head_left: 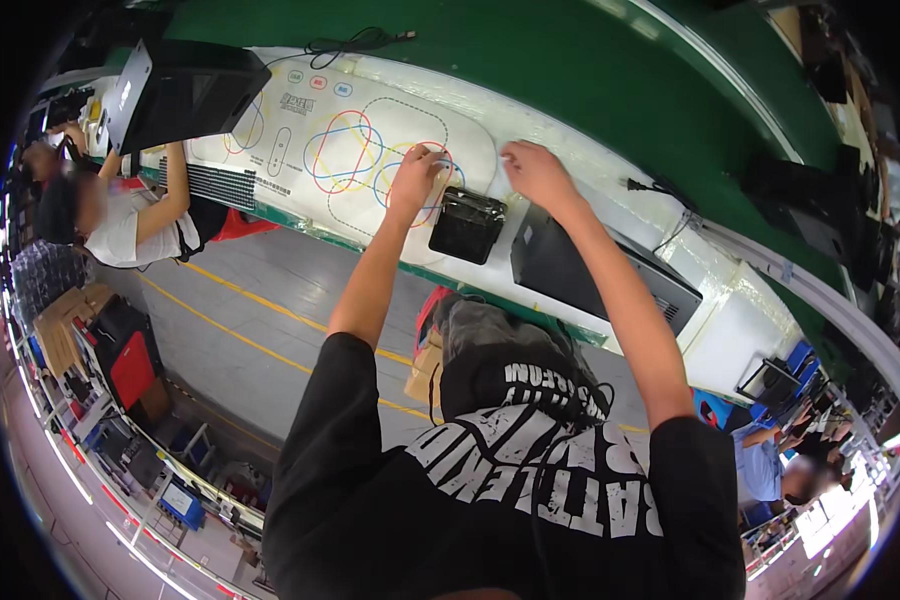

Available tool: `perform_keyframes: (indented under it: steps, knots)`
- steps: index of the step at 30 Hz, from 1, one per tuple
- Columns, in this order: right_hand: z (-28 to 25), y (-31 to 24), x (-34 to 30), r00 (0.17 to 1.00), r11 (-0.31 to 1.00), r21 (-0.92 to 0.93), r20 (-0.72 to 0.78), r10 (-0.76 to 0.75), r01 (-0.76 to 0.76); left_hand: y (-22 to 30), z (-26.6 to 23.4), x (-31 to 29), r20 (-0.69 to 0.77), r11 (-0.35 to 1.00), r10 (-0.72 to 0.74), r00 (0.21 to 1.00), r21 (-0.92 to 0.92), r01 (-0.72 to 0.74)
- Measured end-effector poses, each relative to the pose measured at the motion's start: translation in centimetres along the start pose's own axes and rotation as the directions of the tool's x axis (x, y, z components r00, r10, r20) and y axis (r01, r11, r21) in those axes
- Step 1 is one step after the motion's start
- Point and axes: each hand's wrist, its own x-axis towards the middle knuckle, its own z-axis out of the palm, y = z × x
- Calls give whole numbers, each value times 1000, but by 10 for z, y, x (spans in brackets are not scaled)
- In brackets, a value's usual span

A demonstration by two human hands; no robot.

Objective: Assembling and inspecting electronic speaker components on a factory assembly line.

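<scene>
Both arms reach out over a long white workbench [610,190]. The left hand [417,178] rests with curled fingers on a white mat [370,150] printed with coloured outlines, at its near right corner; whether it grips anything cannot be told. The right hand [536,172], fingers bent, touches the bench just past the mat. A small black device [467,225] lies at the near edge between them, a black case [590,275] beside it. A co-worker's arm [165,200] leans on the bench's left end under a black box [180,90].

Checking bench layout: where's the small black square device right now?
In the head view, the small black square device lies at the near edge of the white mat, just below the left hand and left of the larger black box.
</scene>
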Motion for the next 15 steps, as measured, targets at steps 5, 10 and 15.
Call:
perform_keyframes:
  steps: [5,10,15]
  knots:
    - [76,23,53,929,968,-184,357,-96,171,-12,14,1,5,996,89,996,-8,-89]
    - [113,22,58,936,952,-198,311,-167,235,-19,7,-10,48,997,68,997,24,-69]
    - [100,23,56,952,941,-234,243,-186,243,-13,5,-1,133,992,108,985,47,-115]
